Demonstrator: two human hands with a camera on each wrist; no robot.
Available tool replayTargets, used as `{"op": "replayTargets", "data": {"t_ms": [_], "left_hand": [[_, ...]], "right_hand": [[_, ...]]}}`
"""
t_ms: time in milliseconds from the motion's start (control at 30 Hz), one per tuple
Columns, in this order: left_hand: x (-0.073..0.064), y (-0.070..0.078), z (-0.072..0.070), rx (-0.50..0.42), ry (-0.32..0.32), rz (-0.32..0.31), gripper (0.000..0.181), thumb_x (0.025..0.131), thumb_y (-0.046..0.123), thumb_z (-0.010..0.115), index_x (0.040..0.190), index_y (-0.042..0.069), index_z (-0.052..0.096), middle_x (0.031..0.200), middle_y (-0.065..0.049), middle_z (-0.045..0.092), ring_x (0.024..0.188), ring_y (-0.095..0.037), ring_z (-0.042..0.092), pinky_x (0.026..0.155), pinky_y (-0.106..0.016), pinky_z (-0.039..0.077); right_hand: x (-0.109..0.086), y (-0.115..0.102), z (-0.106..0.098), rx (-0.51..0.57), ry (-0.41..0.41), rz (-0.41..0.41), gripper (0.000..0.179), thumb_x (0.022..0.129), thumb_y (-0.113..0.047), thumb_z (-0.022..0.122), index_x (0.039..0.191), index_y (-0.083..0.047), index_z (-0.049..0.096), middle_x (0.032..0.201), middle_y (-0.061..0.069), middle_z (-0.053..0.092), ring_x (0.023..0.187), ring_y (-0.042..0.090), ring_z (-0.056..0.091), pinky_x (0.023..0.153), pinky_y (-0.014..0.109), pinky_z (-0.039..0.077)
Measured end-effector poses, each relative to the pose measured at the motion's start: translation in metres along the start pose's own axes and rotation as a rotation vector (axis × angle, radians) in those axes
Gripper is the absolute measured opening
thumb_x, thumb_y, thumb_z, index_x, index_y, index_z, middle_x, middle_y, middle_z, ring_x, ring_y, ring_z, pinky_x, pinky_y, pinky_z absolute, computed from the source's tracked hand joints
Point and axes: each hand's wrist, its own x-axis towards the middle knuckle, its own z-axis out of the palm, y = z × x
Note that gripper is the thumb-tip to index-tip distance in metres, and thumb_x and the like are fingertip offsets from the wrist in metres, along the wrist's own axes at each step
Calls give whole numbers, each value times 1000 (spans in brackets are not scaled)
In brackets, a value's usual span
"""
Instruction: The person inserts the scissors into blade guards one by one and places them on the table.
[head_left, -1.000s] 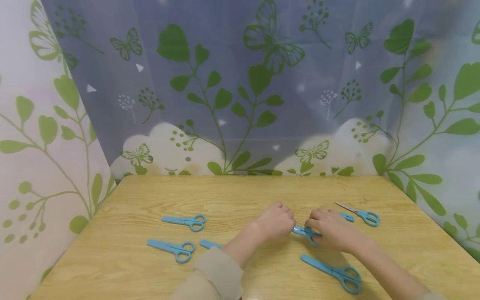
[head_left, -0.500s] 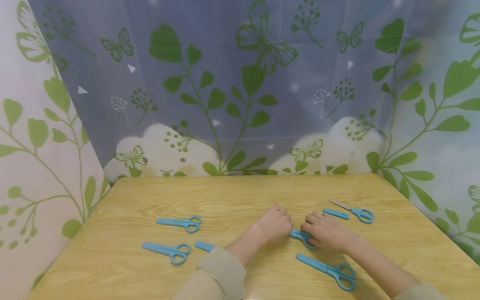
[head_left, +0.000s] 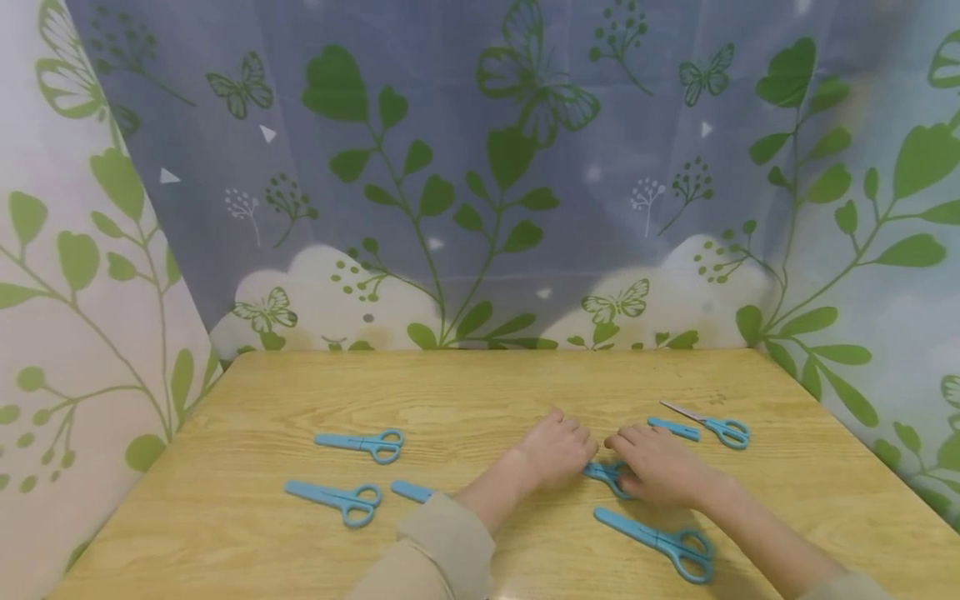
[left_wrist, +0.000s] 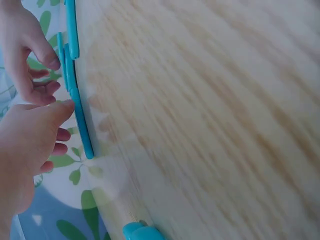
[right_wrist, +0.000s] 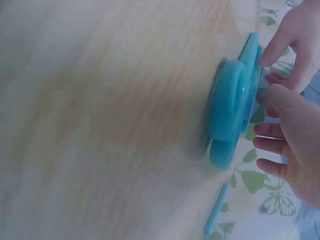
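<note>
Near the table's middle, a pair of small blue scissors (head_left: 600, 473) lies between my hands. My left hand (head_left: 558, 450) pinches its blue blade cover (left_wrist: 82, 132), the thumb against the cover's opening in the left wrist view. My right hand (head_left: 660, 467) is at the handles, its thumb against them and its other fingers loosely bent. Part of the handles is hidden under that hand. Closer to me lies another pair of covered blue scissors (head_left: 652, 540), large in the right wrist view.
Back right, bare-bladed scissors (head_left: 723, 431) lie beside a loose blue cover (head_left: 673, 428). On the left are two covered scissors (head_left: 363, 444), (head_left: 337, 500). A blue cover end (head_left: 411, 491) shows past my left sleeve. A patterned curtain (head_left: 450, 208) rises behind the wooden table (head_left: 450, 383).
My left hand has moved slightly right. My right fingertips have lifted a little, showing more of the handles. Metal glimpsed between the hands a second ago is out of sight.
</note>
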Motion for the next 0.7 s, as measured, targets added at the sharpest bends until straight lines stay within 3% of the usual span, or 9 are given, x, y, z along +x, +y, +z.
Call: {"op": "replayTargets", "data": {"t_ms": [133, 267, 400, 500, 700], "left_hand": [[3, -2, -2, -47, 6, -37, 30, 95, 40, 45, 118, 25, 56, 112, 10, 58, 102, -7, 50, 89, -23, 38], [10, -4, -5, -124, -8, -77, 34, 95, 42, 45, 121, 23, 55, 119, 7, 56, 113, -10, 48, 97, -28, 35], [20, -4, -8, -202, -5, -109, 33, 94, 43, 46, 118, 24, 56, 116, 8, 56, 112, -9, 48, 97, -26, 35], [30, -1, -10, -231, 7, -118, 32, 94, 44, 47, 118, 25, 56, 114, 10, 56, 110, -7, 49, 94, -24, 36], [53, 8, -19, -249, 27, -118, 35, 94, 45, 46, 122, 25, 54, 118, 12, 55, 114, -7, 47, 97, -23, 34]], "right_hand": [[-4, 7, -5, -4, 11, 70, 33, 78, -14, 66, 108, -2, 58, 98, 5, 57, 89, 24, 57, 75, 40, 49], [-12, 22, -10, -64, 69, 92, 32, 76, -12, 71, 104, -4, 59, 92, 4, 57, 83, 23, 58, 68, 38, 50], [-20, 38, -14, -75, 133, 138, 28, 77, -8, 71, 103, -3, 61, 89, 5, 59, 74, 21, 58, 60, 33, 49], [-26, 53, -17, -48, 171, 177, 26, 77, -3, 69, 102, -1, 61, 89, 9, 60, 69, 23, 58, 55, 33, 47], [-37, 78, -23, -50, 205, 254, 24, 78, -1, 67, 100, 4, 62, 90, 16, 62, 75, 32, 60, 60, 41, 50]]}}
